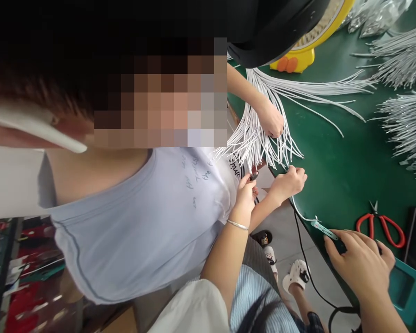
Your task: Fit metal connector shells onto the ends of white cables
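Note:
My left hand (pixel 245 193), with a silver bracelet on its wrist, is raised near a co-worker's chest, its fingers pinched on a small black part (pixel 253 176). Just to its right, a co-worker's hand (pixel 288 182) grips the end of a thin white cable (pixel 300 213). That cable runs to a teal plug piece (pixel 323 229) at the table edge. My right hand (pixel 362 266) lies flat on the green table (pixel 339 175), fingertips touching the teal piece. The co-worker's other hand (pixel 271 119) presses on a fanned bundle of white cables (pixel 260 138).
A person in a light blue T-shirt (pixel 149 222) leans close at the left. Red-handled scissors (pixel 381 224) and a teal box (pixel 405 286) lie by my right hand. More white cable bundles (pixel 405 60) lie at the right, a yellow object (pixel 298 58) stands behind, and a black cord (pixel 307 273) hangs off the table.

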### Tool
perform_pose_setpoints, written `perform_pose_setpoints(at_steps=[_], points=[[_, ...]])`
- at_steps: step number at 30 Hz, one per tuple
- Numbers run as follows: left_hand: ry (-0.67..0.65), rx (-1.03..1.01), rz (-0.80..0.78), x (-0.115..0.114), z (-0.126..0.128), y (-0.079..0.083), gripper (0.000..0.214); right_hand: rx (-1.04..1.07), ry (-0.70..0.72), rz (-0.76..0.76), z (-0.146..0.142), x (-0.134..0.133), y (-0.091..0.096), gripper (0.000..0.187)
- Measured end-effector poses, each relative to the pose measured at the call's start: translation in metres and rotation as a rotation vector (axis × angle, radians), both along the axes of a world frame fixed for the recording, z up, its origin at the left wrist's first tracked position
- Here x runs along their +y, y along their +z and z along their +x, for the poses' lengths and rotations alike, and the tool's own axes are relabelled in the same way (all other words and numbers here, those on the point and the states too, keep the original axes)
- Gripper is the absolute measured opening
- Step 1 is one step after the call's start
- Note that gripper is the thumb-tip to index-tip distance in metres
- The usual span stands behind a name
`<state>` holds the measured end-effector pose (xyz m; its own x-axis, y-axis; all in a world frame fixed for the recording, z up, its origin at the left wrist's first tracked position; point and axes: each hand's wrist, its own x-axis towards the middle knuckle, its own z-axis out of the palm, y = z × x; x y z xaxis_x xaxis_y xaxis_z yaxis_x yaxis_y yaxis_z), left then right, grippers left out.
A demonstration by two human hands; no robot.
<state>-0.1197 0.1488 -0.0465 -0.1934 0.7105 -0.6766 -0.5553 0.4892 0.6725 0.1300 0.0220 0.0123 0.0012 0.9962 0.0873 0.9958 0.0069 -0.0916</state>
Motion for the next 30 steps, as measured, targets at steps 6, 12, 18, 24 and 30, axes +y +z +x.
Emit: perform_pose_setpoints(at_steps=[6,12,18,24,30], points=[[0.032,-0.083,-0.026,0.0,0.0,0.003,0.028,-0.029,0.027,0.065,-0.002,0.003,0.003,0.051],[0.048,-0.157,-0.034,0.002,0.003,0.019,0.031,-0.062,0.105,0.112,-0.001,0.007,0.008,0.049],[0.06,-0.177,-0.039,0.01,0.004,0.031,0.022,-0.076,0.108,0.105,-0.003,0.009,0.008,0.049],[0.075,-0.081,-0.031,0.023,0.008,0.035,0.011,-0.048,0.062,0.073,-0.004,0.008,0.005,0.05],[0.077,-0.054,-0.04,0.032,0.009,0.033,0.01,-0.071,0.059,0.117,-0.005,0.012,0.008,0.049]])
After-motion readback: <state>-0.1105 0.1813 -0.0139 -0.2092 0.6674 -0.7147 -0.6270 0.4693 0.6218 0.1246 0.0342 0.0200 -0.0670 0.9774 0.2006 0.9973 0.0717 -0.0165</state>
